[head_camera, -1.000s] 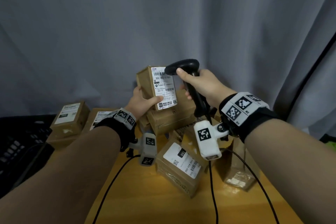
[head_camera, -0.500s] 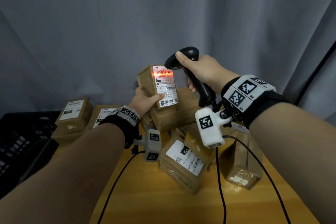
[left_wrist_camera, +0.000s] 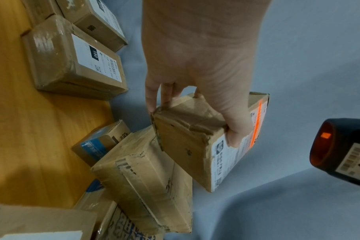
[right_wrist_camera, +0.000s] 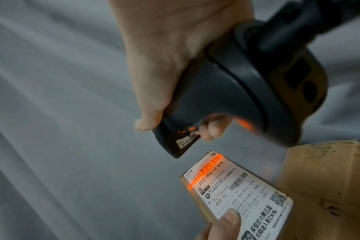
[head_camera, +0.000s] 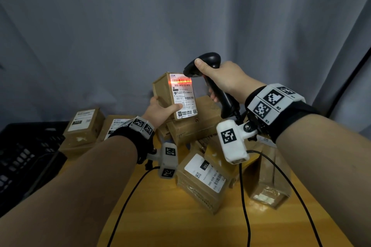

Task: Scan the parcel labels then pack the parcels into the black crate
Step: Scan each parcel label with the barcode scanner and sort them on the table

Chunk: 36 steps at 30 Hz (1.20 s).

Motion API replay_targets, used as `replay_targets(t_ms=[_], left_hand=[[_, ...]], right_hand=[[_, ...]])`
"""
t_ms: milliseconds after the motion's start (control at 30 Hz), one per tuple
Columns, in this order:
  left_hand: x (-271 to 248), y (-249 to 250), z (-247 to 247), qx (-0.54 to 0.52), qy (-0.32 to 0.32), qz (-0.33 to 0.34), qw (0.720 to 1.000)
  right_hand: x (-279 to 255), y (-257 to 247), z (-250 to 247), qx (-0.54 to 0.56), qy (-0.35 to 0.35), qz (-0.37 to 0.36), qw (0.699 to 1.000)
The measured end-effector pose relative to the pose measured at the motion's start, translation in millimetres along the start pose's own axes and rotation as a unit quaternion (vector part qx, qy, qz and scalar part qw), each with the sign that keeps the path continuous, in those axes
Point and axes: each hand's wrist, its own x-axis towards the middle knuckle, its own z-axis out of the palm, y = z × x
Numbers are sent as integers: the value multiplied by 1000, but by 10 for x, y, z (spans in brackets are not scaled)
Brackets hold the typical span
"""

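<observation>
My left hand (head_camera: pixel 160 109) grips a small brown parcel (head_camera: pixel 163 94) held upright above the pile, thumb on its white label (head_camera: pixel 183 96). In the left wrist view the fingers (left_wrist_camera: pixel 234 129) wrap the parcel (left_wrist_camera: pixel 185 142) from above. My right hand (head_camera: pixel 222 78) holds a black barcode scanner (head_camera: pixel 206 62) just right of the parcel's top, its head tilted down at the label. An orange-red scan line lies across the top barcode (right_wrist_camera: pixel 208 167). The scanner (right_wrist_camera: pixel 226 97) shows close over the label in the right wrist view. The black crate (head_camera: pixel 26 154) sits at the far left.
Several brown parcels lie heaped on the wooden table (head_camera: pixel 160 216), among them one with a "150" label (head_camera: pixel 202 178) and two at the left (head_camera: pixel 84 126). Black cables (head_camera: pixel 245 196) trail across the table. A grey curtain (head_camera: pixel 180 16) hangs behind.
The scanner rose slightly and its scan line came on across the label's top barcode. The parcel stays held upright in my left hand.
</observation>
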Motion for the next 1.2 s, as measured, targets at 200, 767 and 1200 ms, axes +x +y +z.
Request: replay_targets(t_ms=[200,767,1200], left_hand=[[-42,23,-5,-5,-6,-2,1000],[296,133,-330,24,0,0,1000],[303,46,-413,29,4,1,1000]], right_hand=[[15,11,20,-5,-2,-6,1000],[368,-229,302,-22,4,-5,1000],[383,-375,341,-1,2,4,1000]])
